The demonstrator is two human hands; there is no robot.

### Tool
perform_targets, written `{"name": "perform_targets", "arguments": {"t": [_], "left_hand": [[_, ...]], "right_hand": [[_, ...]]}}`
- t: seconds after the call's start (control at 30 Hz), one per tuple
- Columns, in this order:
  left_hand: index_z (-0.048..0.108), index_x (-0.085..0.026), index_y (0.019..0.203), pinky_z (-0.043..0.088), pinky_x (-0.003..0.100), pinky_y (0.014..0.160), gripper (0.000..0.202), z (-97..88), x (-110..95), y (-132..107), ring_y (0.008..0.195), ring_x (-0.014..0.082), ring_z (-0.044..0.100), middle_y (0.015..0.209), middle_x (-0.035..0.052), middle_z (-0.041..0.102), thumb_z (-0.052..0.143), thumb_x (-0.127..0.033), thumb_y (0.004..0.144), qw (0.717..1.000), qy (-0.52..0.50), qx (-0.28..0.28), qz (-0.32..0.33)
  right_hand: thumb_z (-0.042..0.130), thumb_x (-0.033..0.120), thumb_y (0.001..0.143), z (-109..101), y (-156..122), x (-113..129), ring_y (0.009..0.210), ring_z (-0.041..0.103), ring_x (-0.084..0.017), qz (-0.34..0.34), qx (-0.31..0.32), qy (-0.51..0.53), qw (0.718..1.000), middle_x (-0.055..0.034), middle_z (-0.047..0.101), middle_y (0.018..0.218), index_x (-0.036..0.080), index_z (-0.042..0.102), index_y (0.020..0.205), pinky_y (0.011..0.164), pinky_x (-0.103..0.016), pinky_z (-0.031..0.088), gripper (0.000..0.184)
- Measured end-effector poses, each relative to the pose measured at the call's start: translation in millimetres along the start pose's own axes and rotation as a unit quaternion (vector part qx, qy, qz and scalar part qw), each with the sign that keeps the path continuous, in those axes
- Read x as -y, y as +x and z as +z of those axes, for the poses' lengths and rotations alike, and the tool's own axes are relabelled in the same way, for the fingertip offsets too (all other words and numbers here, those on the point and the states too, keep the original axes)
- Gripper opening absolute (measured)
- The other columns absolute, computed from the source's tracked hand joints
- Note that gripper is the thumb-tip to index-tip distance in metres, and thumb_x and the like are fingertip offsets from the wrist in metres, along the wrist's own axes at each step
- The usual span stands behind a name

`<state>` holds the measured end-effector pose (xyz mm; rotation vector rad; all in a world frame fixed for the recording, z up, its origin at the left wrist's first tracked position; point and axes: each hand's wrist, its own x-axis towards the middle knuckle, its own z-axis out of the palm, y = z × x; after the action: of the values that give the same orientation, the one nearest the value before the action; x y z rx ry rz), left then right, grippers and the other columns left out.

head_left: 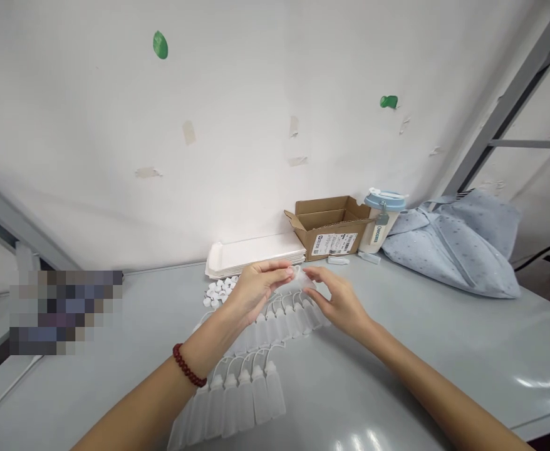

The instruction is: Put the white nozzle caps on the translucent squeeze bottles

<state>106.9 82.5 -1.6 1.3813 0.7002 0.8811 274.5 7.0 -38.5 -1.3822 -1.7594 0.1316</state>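
Cardboard box (331, 230), label (335, 244) (print illegible), hands (256, 289) (339, 299) holding translucent bottle (302, 280)

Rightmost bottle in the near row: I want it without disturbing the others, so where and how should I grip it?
Probably pinch that bottle's neck from its free right side: the neck is narrower than the body, while another bottle sits close on the left.
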Motion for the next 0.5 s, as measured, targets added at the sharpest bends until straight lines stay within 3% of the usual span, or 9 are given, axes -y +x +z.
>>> {"name": "perform_targets", "arguments": {"t": [0.23, 0.5], "left_hand": [[0.072, -0.012, 0.080, 0.048, 0.037, 0.093, 0.016, 7.5, 4, -7, 0.090, 0.0189, 0.064, 0.091, 0.0093, 0.071, 0.072, -0.024, 0.070, 0.995, -0.068, 0.039, -0.062], [0.072, -0.015, 0.075, 0.047, 0.030, 0.080, 0.012, 10.9, -3, -16, 0.073, 0.0131, 0.059, 0.077, 0.0031, 0.068, 0.070, -0.027, 0.072, 0.998, -0.016, 0.033, -0.059]], "right_hand": [[0.051, 0.021, 0.086, -3, -1, 14, 0.080, 0.062, -0.020, -0.021, -0.013, 0.021, 0.999, -0.0079, 0.067, 0.095, 0.020, 0.054, 0.108, 0.072, -0.034, 0.052, 0.023], [0.051, 0.024, 0.085, -2, -4, 14, 0.070, 0.061, -0.019, 0.016, 0.014, 0.040, 0.999, -0.0057, 0.067, 0.089, 0.023, 0.049, 0.118, 0.061, -0.032, 0.051, 0.033]]}}
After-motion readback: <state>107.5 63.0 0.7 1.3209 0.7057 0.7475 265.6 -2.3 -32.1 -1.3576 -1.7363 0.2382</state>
